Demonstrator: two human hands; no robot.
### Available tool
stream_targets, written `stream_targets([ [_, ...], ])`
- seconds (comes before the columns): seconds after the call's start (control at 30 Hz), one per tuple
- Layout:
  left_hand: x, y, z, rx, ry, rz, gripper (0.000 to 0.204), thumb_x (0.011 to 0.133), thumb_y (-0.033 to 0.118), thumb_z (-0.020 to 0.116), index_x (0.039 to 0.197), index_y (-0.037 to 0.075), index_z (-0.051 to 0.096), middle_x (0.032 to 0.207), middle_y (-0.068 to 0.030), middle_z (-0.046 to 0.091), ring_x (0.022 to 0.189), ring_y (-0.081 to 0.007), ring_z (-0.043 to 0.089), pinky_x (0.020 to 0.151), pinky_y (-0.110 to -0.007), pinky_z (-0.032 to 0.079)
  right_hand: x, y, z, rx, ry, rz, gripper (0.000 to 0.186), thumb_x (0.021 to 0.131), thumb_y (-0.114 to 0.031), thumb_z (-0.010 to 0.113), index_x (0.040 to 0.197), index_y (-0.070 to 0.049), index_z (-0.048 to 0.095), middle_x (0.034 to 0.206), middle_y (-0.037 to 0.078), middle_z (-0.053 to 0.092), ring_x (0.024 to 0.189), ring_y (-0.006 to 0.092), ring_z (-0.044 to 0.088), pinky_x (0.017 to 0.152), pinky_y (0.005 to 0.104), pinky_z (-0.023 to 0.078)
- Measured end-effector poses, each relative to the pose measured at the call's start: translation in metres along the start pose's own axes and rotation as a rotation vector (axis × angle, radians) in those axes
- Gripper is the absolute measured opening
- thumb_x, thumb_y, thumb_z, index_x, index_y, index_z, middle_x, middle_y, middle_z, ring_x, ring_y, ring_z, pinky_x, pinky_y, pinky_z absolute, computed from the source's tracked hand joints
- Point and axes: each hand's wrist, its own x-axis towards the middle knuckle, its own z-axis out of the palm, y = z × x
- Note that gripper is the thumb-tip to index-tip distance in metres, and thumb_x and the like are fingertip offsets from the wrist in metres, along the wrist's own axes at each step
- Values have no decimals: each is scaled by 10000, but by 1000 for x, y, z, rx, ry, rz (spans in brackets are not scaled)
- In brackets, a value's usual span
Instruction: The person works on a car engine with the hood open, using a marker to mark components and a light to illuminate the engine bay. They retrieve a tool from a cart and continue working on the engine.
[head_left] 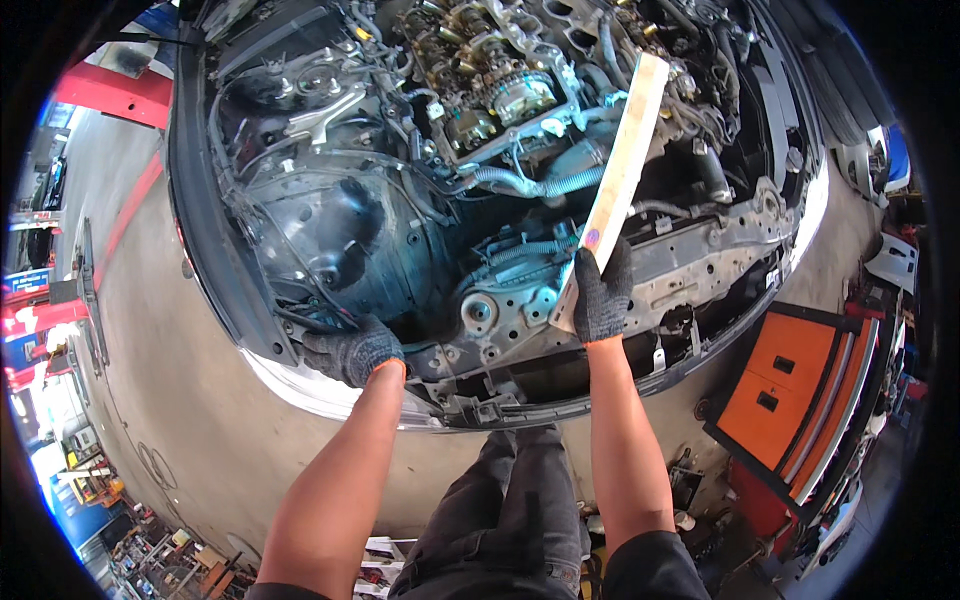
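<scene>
My right hand [600, 300], in a dark grey knit glove with orange cuff, grips the lower end of a long, pale wooden board [627, 140]. The board slants up across an open engine bay toward the exposed engine [490, 70], whose top internals show. In a matching glove, my left hand [355, 350] rests at the car's front left corner beside dark cables, fingers curled; what they hold, if anything, is hidden. Between my hands is a holed metal front crossmember [480, 312], with ribbed hoses behind it.
An orange and red tool cabinet [777, 385] stands at right, near a stack of tyres [840, 70] and loose panels. Red lift arms [112, 92] are at left over the concrete floor [160, 380]. Assorted parts and tools lie at lower left. My legs are below the bumper edge.
</scene>
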Motion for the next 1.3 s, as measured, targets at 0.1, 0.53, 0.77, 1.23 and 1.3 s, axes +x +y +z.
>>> stream_targets([
  [0.1, 1, -1, 0, 7, -33, -39, 1119, 854, 376, 837, 1701, -27, 228, 1712, -324, 321, 1609, -500, 337, 1293, -615, 350, -1, -2, 0, 88, -7, -58, 499, 1014, -170, 812, 1412, 11, 573, 1255, 160, 667, 1139, 246, 642, 1023, 417, 538],
  [0.53, 4, 1, 10, 106, 28, -16, 1060, 911, 470, 806, 1692, -5, 271, 1653, -289, 400, 1515, -461, 462, 1205, -578, 452, 0, 2, 2, 247, 22, -47, 556, 984, -149, 821, 1438, 17, 545, 1255, 183, 668, 1129, 263, 669, 990, 422, 568],
  [0.77, 8, 0, 16, 39, 71, 83, 1048, 905, 457, 818, 1681, -6, 288, 1648, -277, 412, 1501, -447, 472, 1203, -561, 454, 1, -5, 1, 309, 13, -47, 517, 969, -130, 823, 1387, 13, 555, 1208, 189, 688, 1091, 272, 684, 963, 430, 573],
  [1.23, 10, -2, 23, 111, 37, 59, 1024, 895, 432, 843, 1658, -9, 322, 1637, -252, 436, 1472, -420, 492, 1198, -527, 456, 0, -14, -7, 134, 27, -129, 684, 906, -203, 843, 1452, 25, 500, 1272, 258, 641, 1144, 394, 695, 998, 480, 569],
  [1.3, 9, -2, 23, 109, 31, 56, 1020, 893, 428, 846, 1655, -10, 327, 1636, -249, 440, 1468, -416, 495, 1198, -523, 456, 0, -14, -7, 157, 7, -87, 678, 907, -202, 839, 1451, 23, 503, 1306, 265, 625, 1179, 408, 685, 1015, 484, 561],
])
